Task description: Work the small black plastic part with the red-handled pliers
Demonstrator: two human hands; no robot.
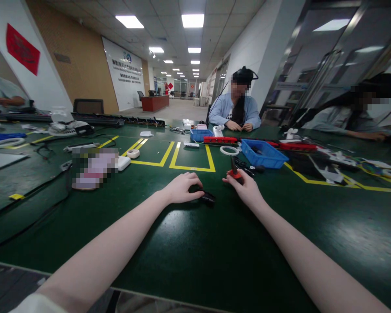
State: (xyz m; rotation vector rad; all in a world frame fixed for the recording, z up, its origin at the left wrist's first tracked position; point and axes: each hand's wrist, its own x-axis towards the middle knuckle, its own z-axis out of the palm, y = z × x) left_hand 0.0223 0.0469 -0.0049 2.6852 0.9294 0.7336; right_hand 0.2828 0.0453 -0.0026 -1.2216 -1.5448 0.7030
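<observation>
Near the middle of the green table [189, 243], my left hand [184, 188] is closed round one end of a small black part [208, 198], which lies low at the table surface. To its right, my right hand [244, 186] grips a tool [235, 174] with a red-orange section and a dark tip pointing up and away. A gap separates the two hands. Just beyond my right hand lie dark cables or black parts [256, 169]. The fingers partly hide both held things.
A blue bin [263, 154] and a white tape roll [230, 150] stand beyond my right hand. A smaller blue bin [200, 134] is farther back. Left are a phone-like pink item [96, 169] and a white case [122, 163]. A person [236, 106] sits opposite.
</observation>
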